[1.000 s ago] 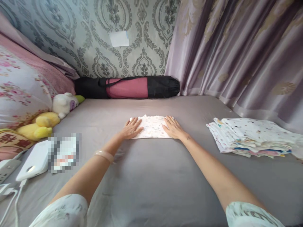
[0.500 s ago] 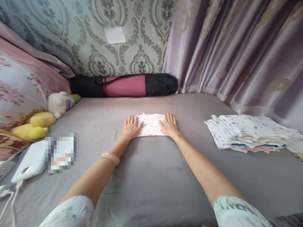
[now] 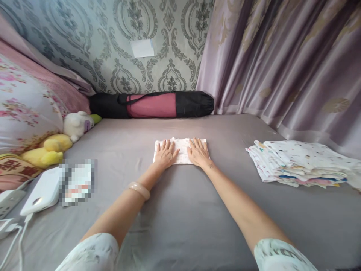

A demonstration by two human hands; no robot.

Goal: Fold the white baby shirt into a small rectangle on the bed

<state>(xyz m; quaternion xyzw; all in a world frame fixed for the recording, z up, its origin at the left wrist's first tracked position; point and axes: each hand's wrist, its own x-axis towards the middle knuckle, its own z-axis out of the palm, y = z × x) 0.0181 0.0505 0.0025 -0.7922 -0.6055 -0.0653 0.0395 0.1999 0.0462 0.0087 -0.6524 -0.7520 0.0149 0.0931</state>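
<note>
Cloth [image 3: 182, 155] lies folded flat, white with a faint print.

White cloth [image 3: 183, 155], folded into a low rectangle and dotted with faint, pinkish prints, too small to make out. Lies flat on the grey bed [image 3: 180, 210], stretched lengthwise from left to right. Runs nearly straight along the near edge; breaks into a small, uneven bump on the far one, left of the middle. Sits partly hidden beneath the left hand [image 3: 166, 153] and the right hand [image 3: 199, 153], under flat, spread fingers [image 3: 167, 144]. Shows bare between the thumbs and in narrow strips at both outer ends.
</note>
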